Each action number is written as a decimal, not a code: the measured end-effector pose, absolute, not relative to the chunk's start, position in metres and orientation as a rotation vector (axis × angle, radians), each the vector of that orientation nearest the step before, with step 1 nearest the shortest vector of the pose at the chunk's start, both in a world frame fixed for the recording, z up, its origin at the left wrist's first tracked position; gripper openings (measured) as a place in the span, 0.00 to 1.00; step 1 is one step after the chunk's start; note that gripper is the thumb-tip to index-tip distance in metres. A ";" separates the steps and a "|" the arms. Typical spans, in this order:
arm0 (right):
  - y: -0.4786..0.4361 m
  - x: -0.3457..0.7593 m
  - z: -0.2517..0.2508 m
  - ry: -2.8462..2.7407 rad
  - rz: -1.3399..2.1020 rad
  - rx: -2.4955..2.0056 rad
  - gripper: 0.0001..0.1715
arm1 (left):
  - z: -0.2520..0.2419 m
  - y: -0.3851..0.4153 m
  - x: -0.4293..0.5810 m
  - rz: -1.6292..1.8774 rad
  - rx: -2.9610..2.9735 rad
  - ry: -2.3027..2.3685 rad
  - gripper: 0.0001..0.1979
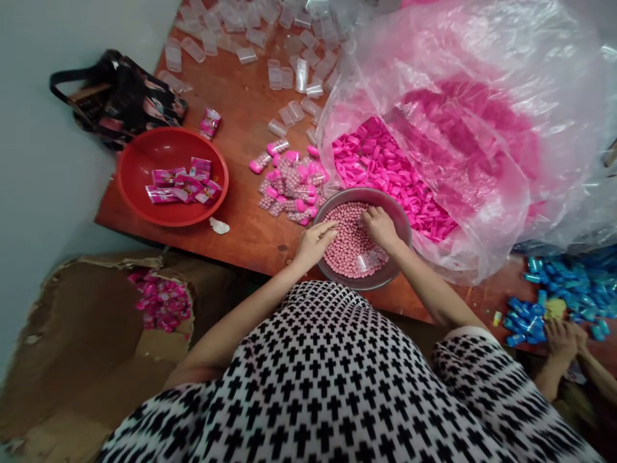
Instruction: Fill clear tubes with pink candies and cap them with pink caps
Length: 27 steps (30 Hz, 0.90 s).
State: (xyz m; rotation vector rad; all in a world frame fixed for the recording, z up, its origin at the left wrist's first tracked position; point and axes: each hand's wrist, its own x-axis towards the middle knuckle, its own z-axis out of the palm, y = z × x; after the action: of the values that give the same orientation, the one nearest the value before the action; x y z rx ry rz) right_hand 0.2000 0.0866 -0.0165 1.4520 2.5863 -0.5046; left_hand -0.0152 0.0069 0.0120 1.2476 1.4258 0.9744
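Note:
A metal bowl (395, 212) full of small pink beads (344, 247) sits at the near edge of the wooden table (241, 109). My left hand (315, 241) rests on the beads at the bowl's left rim, fingers curled. My right hand (380, 228) is in the bowl's far side, fingers bent down into the beads. What either hand holds is hidden. A couple of clear small containers (369, 260) lie on the beads. Filled containers with pink caps (292, 186) are piled just left of the bowl.
A large clear plastic bag of pink caps (385, 167) lies to the right. A red basin (139, 151) holds pink packets (183, 186). Empty clear containers (289, 71) cover the far table. A cardboard box (81, 334) with packets stands lower left. Another person's hands (566, 337) work by blue containers (563, 289).

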 end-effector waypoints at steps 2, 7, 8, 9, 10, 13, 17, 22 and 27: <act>0.085 0.184 -0.023 2.556 -0.420 1.236 0.18 | 0.012 0.005 -0.022 0.979 1.218 1.460 0.14; 0.063 0.148 -0.044 2.639 -0.739 0.942 0.15 | 0.009 -0.001 -0.036 1.035 1.174 1.533 0.15; 0.058 0.147 -0.046 2.630 -0.862 1.004 0.17 | 0.008 -0.002 -0.037 1.039 1.181 1.546 0.15; 0.054 0.147 -0.047 2.605 -1.014 1.105 0.20 | 0.008 -0.003 -0.038 1.039 1.195 1.558 0.15; 0.050 0.150 -0.046 2.563 -1.198 1.229 0.23 | 0.008 -0.003 -0.039 1.034 1.216 1.566 0.15; 0.043 0.163 -0.035 2.326 -1.894 1.532 0.27 | 0.009 -0.001 -0.033 0.963 1.302 1.551 0.17; 0.036 0.171 -0.012 1.865 -2.628 1.582 0.27 | 0.008 0.003 -0.014 0.827 1.262 1.427 0.20; 0.036 0.173 0.006 1.797 -2.670 1.684 0.24 | 0.001 0.009 0.007 0.914 0.939 1.280 0.19; 0.050 0.186 0.021 2.447 -2.142 1.653 0.27 | -0.002 0.016 0.008 0.924 0.661 1.123 0.21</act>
State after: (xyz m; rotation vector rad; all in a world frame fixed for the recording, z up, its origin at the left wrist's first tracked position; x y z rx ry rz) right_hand 0.1858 0.0496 0.0207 1.6533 2.4471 -2.1416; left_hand 0.0076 0.0164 -0.0017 0.6605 1.1232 0.9236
